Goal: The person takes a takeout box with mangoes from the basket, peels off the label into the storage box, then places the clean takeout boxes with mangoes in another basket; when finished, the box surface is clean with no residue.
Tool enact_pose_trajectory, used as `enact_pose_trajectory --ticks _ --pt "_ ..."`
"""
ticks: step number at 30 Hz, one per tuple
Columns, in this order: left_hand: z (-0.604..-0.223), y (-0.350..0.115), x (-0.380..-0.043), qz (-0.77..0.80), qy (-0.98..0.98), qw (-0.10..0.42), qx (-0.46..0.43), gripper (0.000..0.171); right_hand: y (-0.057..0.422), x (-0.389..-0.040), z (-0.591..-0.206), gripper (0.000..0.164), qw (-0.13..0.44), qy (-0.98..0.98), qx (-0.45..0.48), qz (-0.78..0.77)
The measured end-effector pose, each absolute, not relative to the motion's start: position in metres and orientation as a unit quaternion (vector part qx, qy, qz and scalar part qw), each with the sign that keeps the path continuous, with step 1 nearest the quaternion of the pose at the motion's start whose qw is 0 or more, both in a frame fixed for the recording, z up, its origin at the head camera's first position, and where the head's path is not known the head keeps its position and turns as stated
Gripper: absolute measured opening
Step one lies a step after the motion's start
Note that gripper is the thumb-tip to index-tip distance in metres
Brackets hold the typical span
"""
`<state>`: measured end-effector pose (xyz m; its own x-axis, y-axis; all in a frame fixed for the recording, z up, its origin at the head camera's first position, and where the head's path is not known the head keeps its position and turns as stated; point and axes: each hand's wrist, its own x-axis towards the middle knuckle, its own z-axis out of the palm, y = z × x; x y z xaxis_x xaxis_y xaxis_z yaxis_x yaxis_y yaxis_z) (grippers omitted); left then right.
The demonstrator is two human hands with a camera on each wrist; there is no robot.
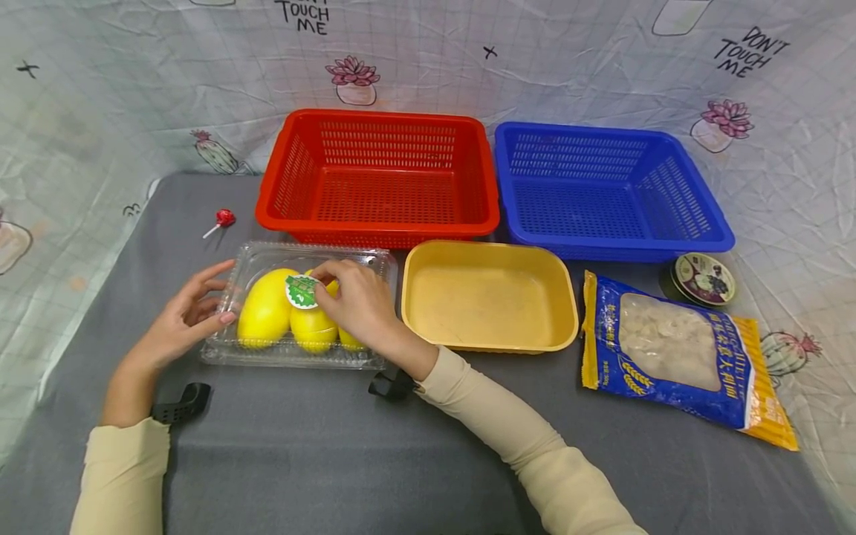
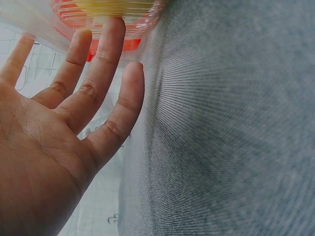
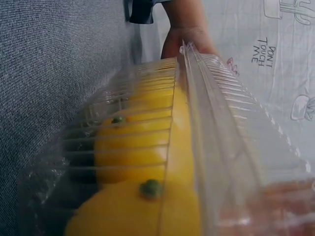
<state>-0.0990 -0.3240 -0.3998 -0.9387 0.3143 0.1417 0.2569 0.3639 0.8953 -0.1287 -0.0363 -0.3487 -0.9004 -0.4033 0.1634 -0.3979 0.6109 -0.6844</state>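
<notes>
A clear plastic clamshell box [image 1: 250, 256] holds several smooth yellow fruits [image 1: 266, 306], two showing green stem ends in the right wrist view. On its lid is a round green-and-white label [image 1: 300, 292]. My right hand [image 1: 361, 297] reaches over the lid, thumb and index finger pinching at the label's right edge. Through the clear lid, that hand [image 3: 268, 211] shows blurred in the right wrist view. The left hand [image 1: 180, 316] is beside the box's left end, fingers spread and loosely bent, fingertips right at its side. In the left wrist view, the left palm [image 2: 44, 147] holds nothing.
Behind the box stands a red basket [image 1: 377, 230], with a blue basket [image 1: 615, 245] to its right. A yellow tub [image 1: 491, 297] sits beside the box. Farther right lie a blue-and-yellow food bag [image 1: 669, 342] and a round tin [image 1: 704, 279]. A red lollipop [image 1: 224, 218] lies back left.
</notes>
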Motion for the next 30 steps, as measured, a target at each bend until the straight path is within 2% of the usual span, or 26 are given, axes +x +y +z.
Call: enact_pose_trajectory --ticks 11,22,30 --pt "-0.400 -0.325 -0.099 0.533 0.828 0.026 0.172 0.080 -0.032 -0.130 -0.347 0.021 -0.009 0.880 -0.255 -0.400" --pt "-0.399 -0.325 -0.098 0.526 0.834 0.037 0.160 0.081 -0.016 -0.133 -0.344 0.018 0.070 0.808 -0.238 -0.534" --pt "-0.399 -0.325 -0.098 0.524 0.835 0.035 0.165 0.080 -0.007 -0.124 -0.340 0.018 0.102 0.778 -0.235 -0.574"
